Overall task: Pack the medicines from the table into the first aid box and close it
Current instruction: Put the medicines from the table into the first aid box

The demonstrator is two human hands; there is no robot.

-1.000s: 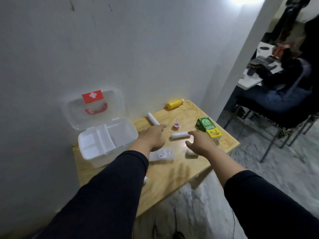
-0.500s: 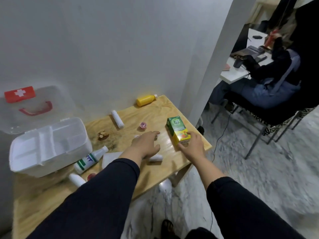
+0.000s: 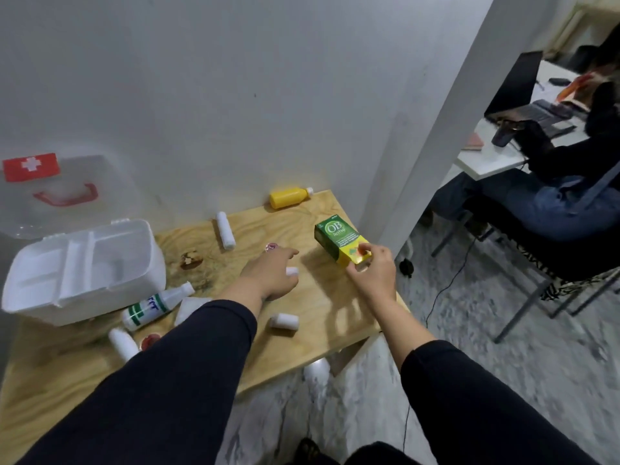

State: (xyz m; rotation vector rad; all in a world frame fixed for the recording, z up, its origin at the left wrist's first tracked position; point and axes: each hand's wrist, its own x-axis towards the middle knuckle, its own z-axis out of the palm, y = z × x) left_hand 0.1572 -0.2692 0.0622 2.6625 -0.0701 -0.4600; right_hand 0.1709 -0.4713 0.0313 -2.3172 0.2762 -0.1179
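Note:
The white first aid box (image 3: 110,283) stands open at the table's left, its clear lid (image 3: 67,193) with red cross and red handle leaning on the wall. My right hand (image 3: 372,273) grips the green and yellow medicine carton (image 3: 339,241) by its near end, lifted off the table. My left hand (image 3: 268,273) closes on a white roll (image 3: 292,271), only its tip showing. On the wooden table (image 3: 318,327) lie a yellow bottle (image 3: 290,198), a white bandage roll (image 3: 225,229), a small pink item (image 3: 271,246), a white green-labelled bottle (image 3: 154,307) and two more white containers (image 3: 284,321) (image 3: 122,344).
The wall runs right behind the table and a white pillar (image 3: 446,105) stands at its far right corner. A person (image 3: 570,182) sits on a chair at a desk with a laptop beyond the pillar. A cable (image 3: 446,293) trails on the floor.
My right hand went from the table surface to the carton and has raised it. My left hand has settled over the white roll. The camera has swung right, moving the box to the left.

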